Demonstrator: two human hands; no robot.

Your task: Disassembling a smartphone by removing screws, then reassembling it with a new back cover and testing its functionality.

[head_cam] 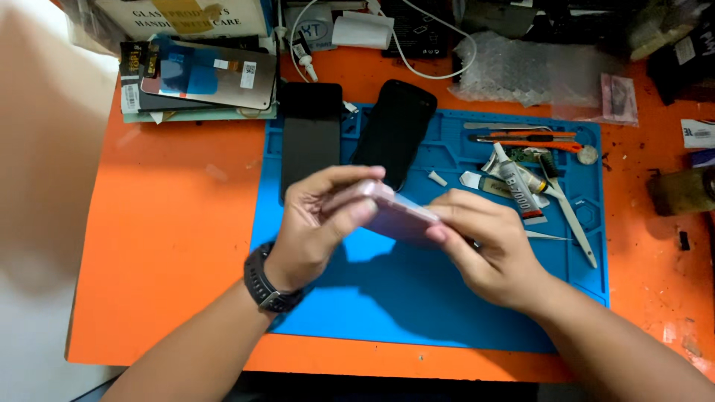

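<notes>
- Starting at the 10 o'clock corner of the orange table (171,246), a stack of flat boxes (149,97) carries a phone screen panel (216,74) with blue protective film.
- Your left hand (316,223), a black watch (268,283) on its wrist, is closed on the left end of the pink phone (398,212), thumb along the top edge and fingers curled beneath.
- The pink phone is held tilted in the air over the middle of the blue work mat (357,298), between both your hands, not touching the mat.
- At 12 o'clock from the phone, two dark phones lie on the mat: a rectangular one (310,138) to the left, a rounded one (395,130) just beside it.
- Your right hand (488,249) grips the phone's right end, fingertips pressed on its upper face; whether it also pinches a thin tool cannot be told.
- At 2 o'clock from that hand lie a glue tube (518,186), a white spudger (573,219) and an orange-handled knife (532,140).
- Bubble wrap (514,67) and a white cable (417,63) sit at the table's far edge.
</notes>
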